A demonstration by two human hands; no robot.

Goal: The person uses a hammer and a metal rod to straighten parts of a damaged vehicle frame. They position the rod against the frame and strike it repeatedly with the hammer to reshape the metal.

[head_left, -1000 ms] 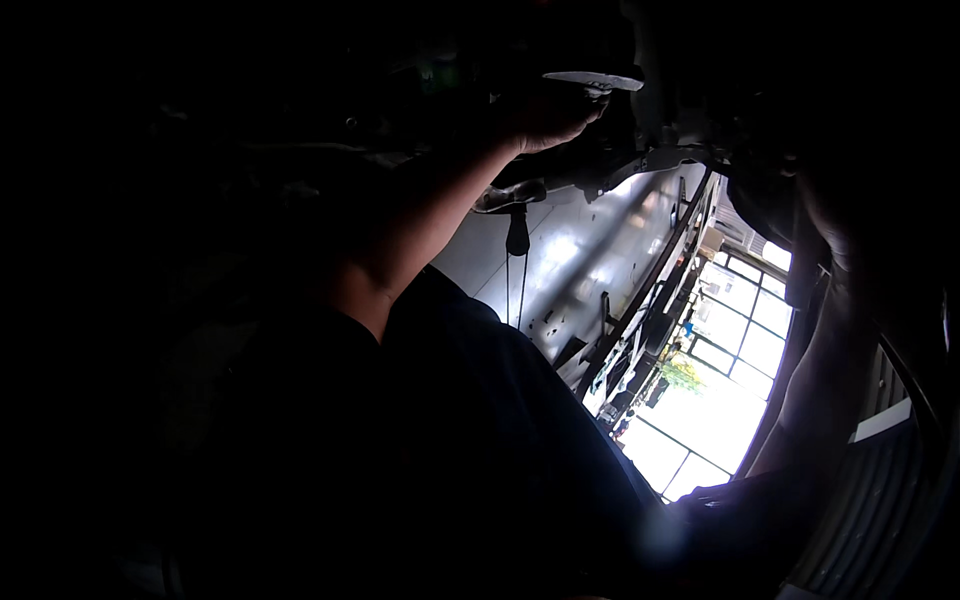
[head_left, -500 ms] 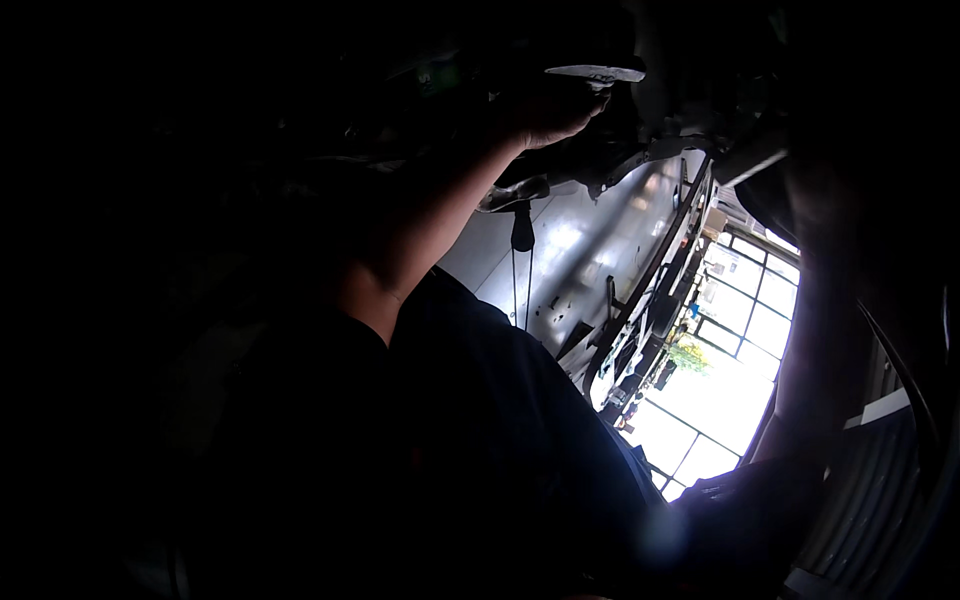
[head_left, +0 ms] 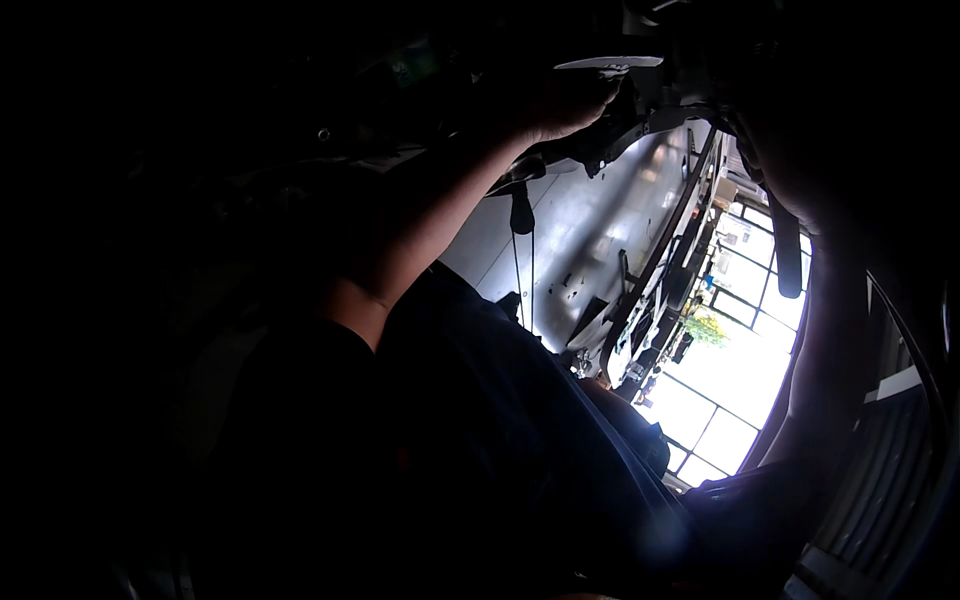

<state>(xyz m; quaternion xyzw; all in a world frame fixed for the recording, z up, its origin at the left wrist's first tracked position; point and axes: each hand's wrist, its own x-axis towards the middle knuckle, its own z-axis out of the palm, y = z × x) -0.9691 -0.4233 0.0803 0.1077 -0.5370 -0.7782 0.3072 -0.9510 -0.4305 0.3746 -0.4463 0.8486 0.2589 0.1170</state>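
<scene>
My left arm reaches up and across the middle of the view, and my left hand [head_left: 574, 116] is raised among dark parts overhead. Its fingers look curled, just below a pale, thin-edged metal piece [head_left: 610, 63]; shadow hides what they grip. At the right, my right arm rises along the bright opening, and my right hand [head_left: 785, 182] is mostly lost in darkness. A dark, round-ended bar like a tool handle [head_left: 789, 258] hangs down from that hand. The bar's other end is hidden.
Dark mechanical parts [head_left: 655, 118] crowd overhead. Below them hangs a dark knob-like piece [head_left: 521, 212] with two thin cords. Beyond are a shiny pale floor [head_left: 570, 235], a cluttered bench [head_left: 640, 340] and large bright windows [head_left: 745, 365]. A ribbed grey surface [head_left: 870, 480] lies at lower right.
The dark bar at my right hand has swung down and now shows longer against the windows. The view has shifted slightly; my left hand stays by the pale metal piece.
</scene>
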